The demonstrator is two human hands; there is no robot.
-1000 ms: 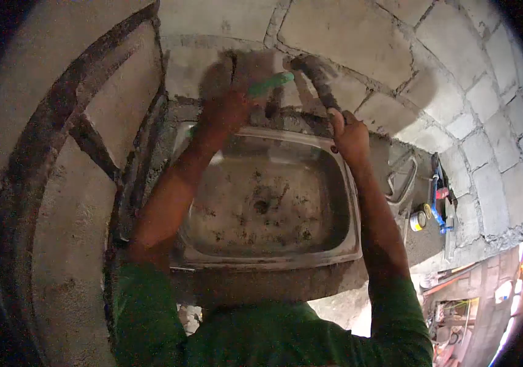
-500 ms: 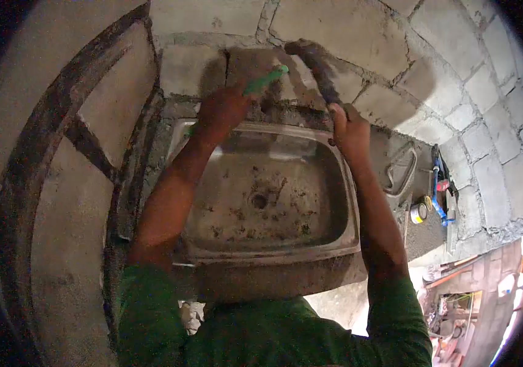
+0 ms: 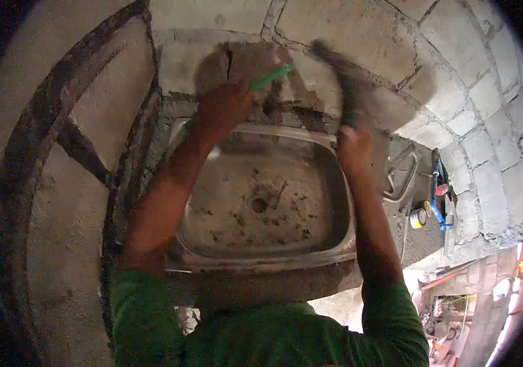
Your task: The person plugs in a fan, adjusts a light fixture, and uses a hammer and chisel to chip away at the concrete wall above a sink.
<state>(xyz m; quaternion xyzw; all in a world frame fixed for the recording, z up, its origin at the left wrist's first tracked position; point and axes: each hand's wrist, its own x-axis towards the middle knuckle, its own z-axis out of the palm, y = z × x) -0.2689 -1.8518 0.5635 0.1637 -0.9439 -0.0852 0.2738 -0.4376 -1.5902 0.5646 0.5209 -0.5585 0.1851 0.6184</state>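
My left hand (image 3: 224,110) is closed round a green rod-like tool (image 3: 272,77), over the back left corner of the metal sink (image 3: 261,262). The rod's near end points up and right, in front of the wet-looking block wall. In my right hand (image 3: 355,147), above the sink's back right corner, is a long dark tool (image 3: 348,85) that looks like a hammer, blurred by motion. Its top end leans left towards the wall. Dark bits of debris lie round the drain (image 3: 258,204) in the sink's basin.
A block wall (image 3: 347,24) rises behind the sink, and another wall (image 3: 59,244) stands close on the left. Right of the sink, the counter holds a bent metal loop (image 3: 405,177), a small can (image 3: 418,218) and a blue-handled tool (image 3: 437,199).
My right hand and the dark tool have shifted slightly right and down, away from the green rod. My left hand keeps its hold with the rod tilted a little differently.
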